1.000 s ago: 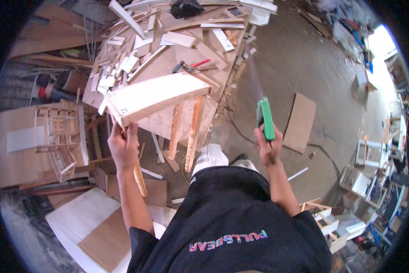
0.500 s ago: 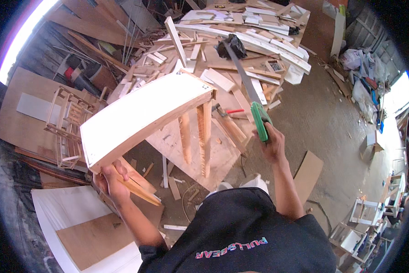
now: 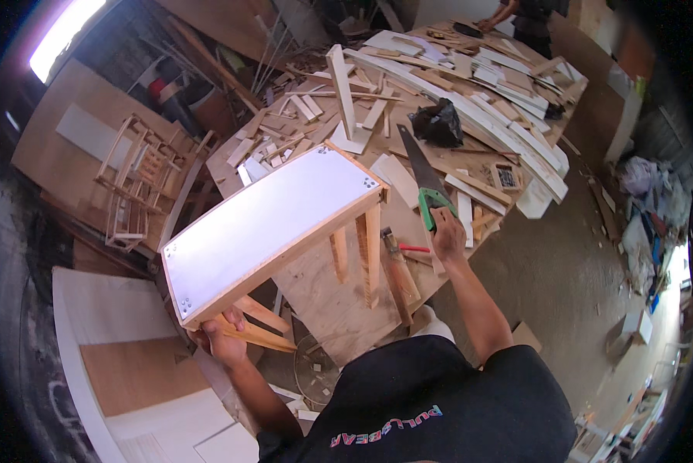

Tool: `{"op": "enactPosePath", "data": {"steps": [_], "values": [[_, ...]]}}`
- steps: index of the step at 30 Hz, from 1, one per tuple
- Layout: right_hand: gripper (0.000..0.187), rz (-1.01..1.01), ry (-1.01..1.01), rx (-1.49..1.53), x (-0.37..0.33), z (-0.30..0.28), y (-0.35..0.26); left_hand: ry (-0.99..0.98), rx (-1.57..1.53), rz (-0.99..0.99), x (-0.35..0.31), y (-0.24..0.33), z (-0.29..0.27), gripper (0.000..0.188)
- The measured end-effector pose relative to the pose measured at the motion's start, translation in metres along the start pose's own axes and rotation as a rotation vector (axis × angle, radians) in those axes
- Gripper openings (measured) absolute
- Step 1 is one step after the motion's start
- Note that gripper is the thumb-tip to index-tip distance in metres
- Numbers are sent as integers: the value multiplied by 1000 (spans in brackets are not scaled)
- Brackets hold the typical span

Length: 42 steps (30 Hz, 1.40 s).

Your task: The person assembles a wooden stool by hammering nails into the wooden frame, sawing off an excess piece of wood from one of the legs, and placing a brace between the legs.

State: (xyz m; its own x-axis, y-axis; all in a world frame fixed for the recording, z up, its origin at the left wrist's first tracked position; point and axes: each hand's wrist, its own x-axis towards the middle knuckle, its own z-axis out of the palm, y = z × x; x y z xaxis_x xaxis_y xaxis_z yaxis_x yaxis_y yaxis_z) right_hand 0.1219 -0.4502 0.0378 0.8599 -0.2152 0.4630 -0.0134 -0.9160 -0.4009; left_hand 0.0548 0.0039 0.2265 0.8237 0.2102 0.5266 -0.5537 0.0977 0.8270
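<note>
A small wooden table [image 3: 273,224] with a white top and splayed bare-wood legs is tilted in front of me, near the workbench edge. My left hand [image 3: 227,339] is closed around its near left corner, where a leg meets the frame. Dark screw-like dots mark the corners of the top. In my right hand [image 3: 448,234] is a handsaw [image 3: 416,154] by its green handle, its blade pointing away over the bench. A tool with a red handle [image 3: 414,248] lies beside a wood block [image 3: 398,282], left of the right hand.
Wood offcuts and long white boards [image 3: 470,116] cover the workbench [image 3: 316,309]. A black plastic bag [image 3: 437,123] sits among them. Another person [image 3: 532,23] stands at the far end. A slatted wooden frame [image 3: 134,181] is at left; plastic sacks [image 3: 640,185] lie at right.
My right hand has moved the saw forward, lower over the bench. The small table appears slightly lower and farther right. The view has shifted, bringing another person in at the far end.
</note>
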Motion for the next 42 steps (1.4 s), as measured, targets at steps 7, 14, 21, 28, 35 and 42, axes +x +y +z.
{"op": "enactPosePath", "data": {"steps": [7,14,21,28,35,42], "values": [[39,-3,-238,134,13,70,38,55,-100,12,-25,-4,36,36],[46,32,-245,228,-10,50,8,236,95,12,-55,-7,39,50],[48,-41,-672,1043,-37,16,-78,164,0,-36,-27,8,41,41],[41,159,-677,1273,-51,7,-172,282,230,-319,52,22,-3,49],[52,435,-690,959,-37,7,-222,146,43,-556,83,-59,-86,44],[56,706,-697,918,-74,34,-207,166,15,-742,59,-175,-106,26]]}}
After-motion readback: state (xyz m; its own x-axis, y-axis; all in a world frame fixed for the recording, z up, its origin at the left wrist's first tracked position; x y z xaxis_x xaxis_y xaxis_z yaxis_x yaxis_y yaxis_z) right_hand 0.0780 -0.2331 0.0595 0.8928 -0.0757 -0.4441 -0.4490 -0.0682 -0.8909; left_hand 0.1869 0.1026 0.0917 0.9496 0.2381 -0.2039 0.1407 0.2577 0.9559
